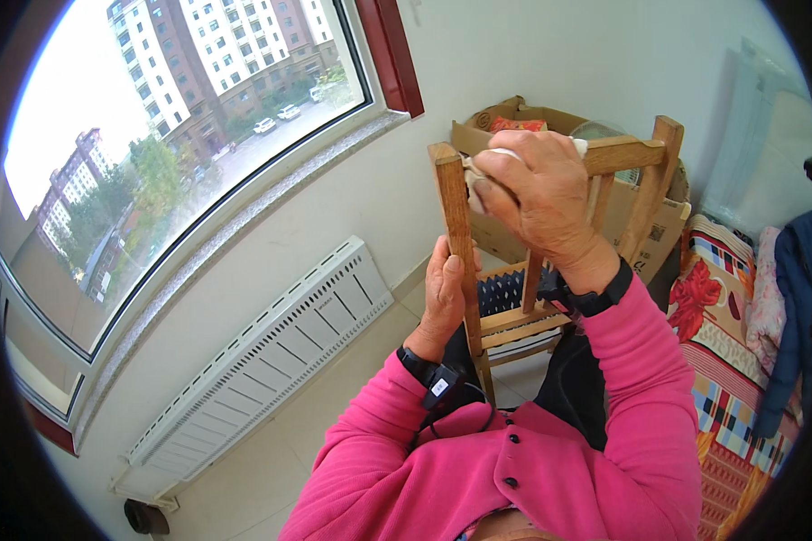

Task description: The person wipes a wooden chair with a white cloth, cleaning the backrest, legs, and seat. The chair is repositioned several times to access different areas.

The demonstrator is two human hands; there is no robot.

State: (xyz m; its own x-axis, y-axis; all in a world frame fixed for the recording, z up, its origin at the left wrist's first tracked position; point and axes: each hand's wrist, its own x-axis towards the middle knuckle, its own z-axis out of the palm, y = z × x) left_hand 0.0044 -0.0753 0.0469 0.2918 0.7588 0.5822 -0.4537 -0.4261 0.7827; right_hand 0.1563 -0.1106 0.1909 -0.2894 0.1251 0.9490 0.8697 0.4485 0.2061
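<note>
1. The wooden chair (455,200) is right of centre, from about one to four o'clock; its back faces up toward the camera.
2. The right hand (543,194), at two o'clock, is clamped on an off-white cloth (475,193), pressing it over the top rail (624,156) of the chair back.
3. The left hand (444,290), just off centre toward four o'clock, is closed around the chair's left post, below the right hand.
4. Below the hands, a dark patterned seat (503,294) shows between the chair's slats.
5. Beyond the chair, toward two and three o'clock, is an open cardboard box (666,233) with a red packet (520,125) in it.
6. A patterned cover (717,302) and a dark blue garment (787,316) lie at three to four o'clock.
7. At eight o'clock, a white radiator (275,361) is beneath the window (185,171), which is at ten o'clock.
</note>
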